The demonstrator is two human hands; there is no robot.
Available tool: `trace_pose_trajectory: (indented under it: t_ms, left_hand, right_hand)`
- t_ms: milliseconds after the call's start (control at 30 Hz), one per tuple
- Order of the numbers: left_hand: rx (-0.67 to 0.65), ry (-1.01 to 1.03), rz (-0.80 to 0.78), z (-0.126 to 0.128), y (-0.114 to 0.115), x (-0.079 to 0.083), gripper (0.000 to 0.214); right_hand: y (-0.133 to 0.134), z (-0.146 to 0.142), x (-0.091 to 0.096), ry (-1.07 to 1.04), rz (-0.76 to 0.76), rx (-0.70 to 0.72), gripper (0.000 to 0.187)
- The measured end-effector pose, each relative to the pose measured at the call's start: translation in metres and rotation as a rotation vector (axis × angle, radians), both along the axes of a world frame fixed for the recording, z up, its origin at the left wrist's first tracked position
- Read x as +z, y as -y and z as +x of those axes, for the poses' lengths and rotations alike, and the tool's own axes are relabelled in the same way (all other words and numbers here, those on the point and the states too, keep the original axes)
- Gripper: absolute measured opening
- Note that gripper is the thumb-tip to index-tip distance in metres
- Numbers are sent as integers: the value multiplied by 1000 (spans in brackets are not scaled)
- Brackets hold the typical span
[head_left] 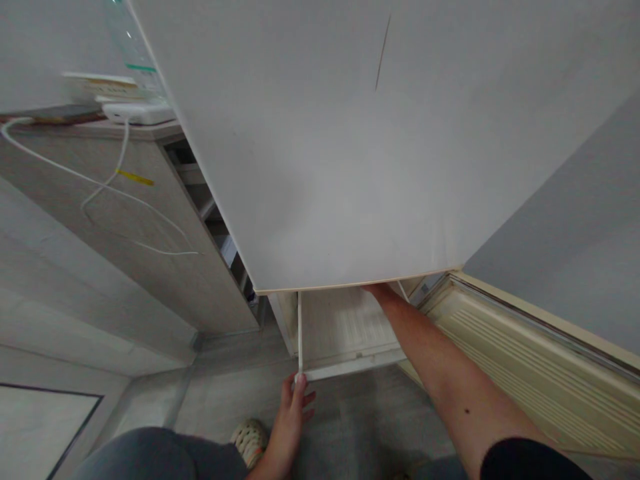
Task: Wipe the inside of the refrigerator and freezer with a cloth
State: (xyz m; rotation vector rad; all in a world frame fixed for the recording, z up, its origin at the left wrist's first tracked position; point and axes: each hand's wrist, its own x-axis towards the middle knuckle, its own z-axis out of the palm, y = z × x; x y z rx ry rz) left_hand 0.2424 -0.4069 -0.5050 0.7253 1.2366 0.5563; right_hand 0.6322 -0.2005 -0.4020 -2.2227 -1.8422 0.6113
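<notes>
A pale drawer is pulled out at the bottom of a white fridge. My left hand grips the drawer's front left corner, the thumb on top and some fingers sticking out to the right. My right arm reaches over the drawer into the compartment. Only the back edge of my right hand shows; the white front above hides its fingers and anything they touch. To the right hangs the open lower door, its ribbed cream inner side facing up to me.
On the left stands a grey wood-look cabinet with a white device, a hanging white cable and a clear bottle. My knee and a clog-style shoe are below, over the grey floor.
</notes>
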Motion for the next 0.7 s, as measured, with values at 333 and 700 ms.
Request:
trace_pose_trajectory:
  t_ms: [333,700]
  left_hand:
    - [40,-52,37,8,0,19,124]
    - [69,-60,48,9,-1,15,88]
  right_hand:
    - [74,9,-12,423,-403,217,47]
    - [112,-15,-3,-50,-954,69,39]
